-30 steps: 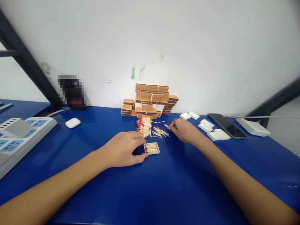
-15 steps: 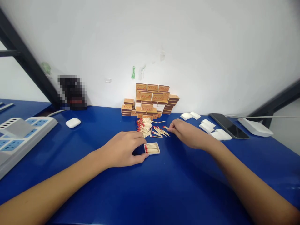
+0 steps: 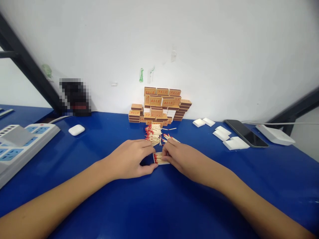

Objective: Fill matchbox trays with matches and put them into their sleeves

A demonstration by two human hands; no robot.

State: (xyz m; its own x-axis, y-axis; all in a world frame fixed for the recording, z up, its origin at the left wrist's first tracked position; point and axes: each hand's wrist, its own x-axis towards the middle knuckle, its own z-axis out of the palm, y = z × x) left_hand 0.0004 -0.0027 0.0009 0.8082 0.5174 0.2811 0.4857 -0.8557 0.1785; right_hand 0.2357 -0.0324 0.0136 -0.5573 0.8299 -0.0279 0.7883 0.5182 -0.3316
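Note:
A small white matchbox tray (image 3: 159,163) lies on the blue table with red-headed matches (image 3: 157,158) lined up inside. My left hand (image 3: 134,158) has its thumb and fingers around the tray's left end. Over the tray's right part, my right hand (image 3: 180,156) is pinched on matches whose ends are mostly covered by the fingers. Just behind the tray is a pile of loose matches (image 3: 155,134). A smaller scatter of matches (image 3: 169,137) sits to its right, partly behind my right hand.
Orange-brown matchboxes (image 3: 161,102) are stacked against the wall. Several white trays (image 3: 221,133) lie at the right beside a phone (image 3: 246,133) and a white device (image 3: 275,135). At the left are a white earphone case (image 3: 76,129) and a power strip (image 3: 47,135).
My right hand has moved left and toward me, from beside the scattered matches to over the tray, carrying matches. My left hand has stayed at the tray.

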